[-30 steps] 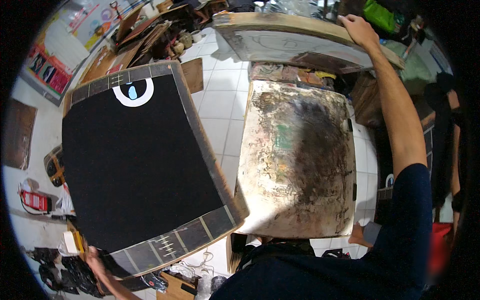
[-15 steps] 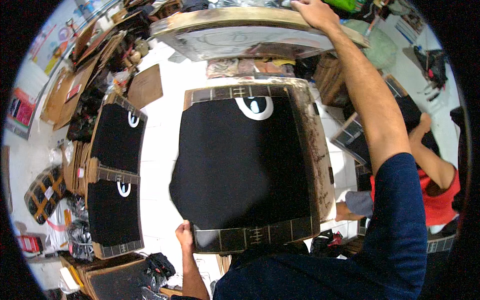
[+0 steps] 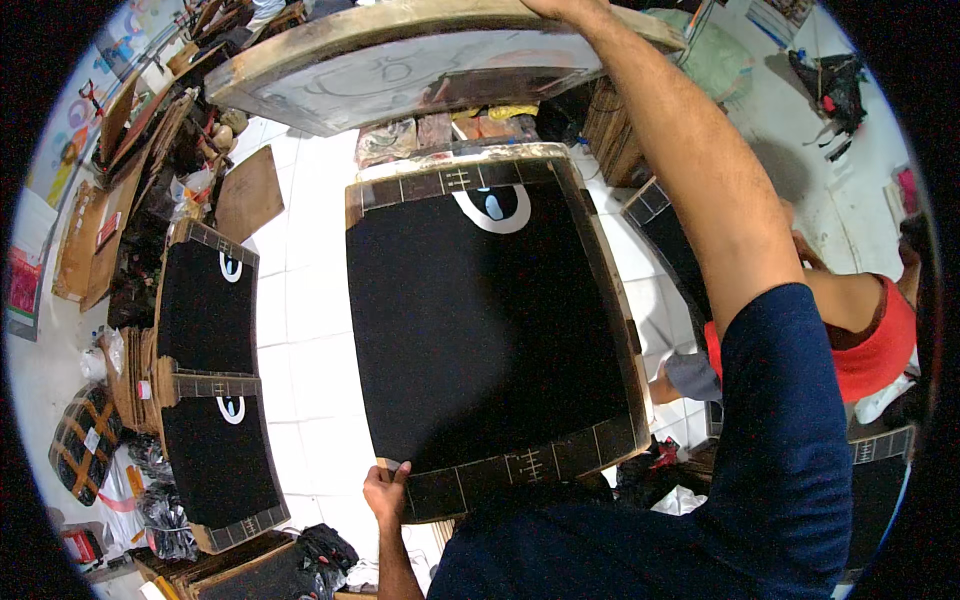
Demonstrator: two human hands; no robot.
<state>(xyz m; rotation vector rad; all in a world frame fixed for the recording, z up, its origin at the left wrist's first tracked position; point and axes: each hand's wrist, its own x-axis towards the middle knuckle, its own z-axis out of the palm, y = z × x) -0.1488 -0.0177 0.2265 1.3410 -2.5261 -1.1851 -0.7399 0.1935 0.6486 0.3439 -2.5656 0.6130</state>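
My left hand grips the near-left corner of a board covered with black fabric, which bears a white, blue and black eye print near the far edge. The board lies over a stained pale platen in the middle, hiding most of it. My right hand, partly cut off by the upper edge, holds a wooden-framed screen raised at the back of the platen. The screen's pale underside carries faint curved marks.
Two similar fabric-covered boards stand at left, near cardboard sheets and a taped black bundle. At right, a person in red works beside more black boards. A brown sheet lies on the white tiled floor.
The board in my left hand has moved rightward from the left onto the stained platen. The raised screen and my right hand appear farther left and higher as the view has shifted.
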